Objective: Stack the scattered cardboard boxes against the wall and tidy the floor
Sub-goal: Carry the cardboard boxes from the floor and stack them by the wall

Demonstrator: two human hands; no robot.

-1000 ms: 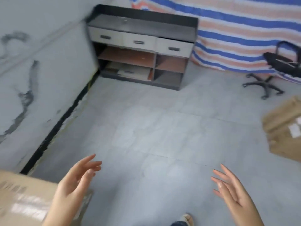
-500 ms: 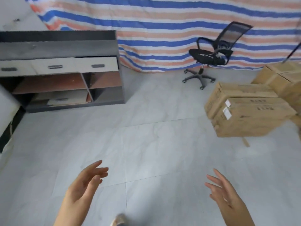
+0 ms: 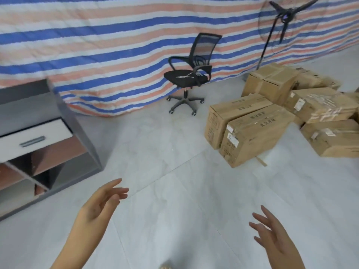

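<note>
Several brown cardboard boxes lie scattered on the grey tiled floor at the right. The nearest box lies on its side against a second one. Behind them stand a taller box, a taped box and a low box at the right edge. My left hand and my right hand hover over bare floor in the foreground, palms facing each other, fingers relaxed and holding nothing. Both are well short of the boxes.
A grey cabinet with a white drawer and open shelves stands at the left. A black office chair sits before the striped tarp. A standing fan rises behind the boxes. A wooden strip lies by the nearest box.
My view has swung right: the cabinet slid to the left edge, the chair moved toward the middle, and more boxes plus the fan came into sight. Both hands stayed empty.
</note>
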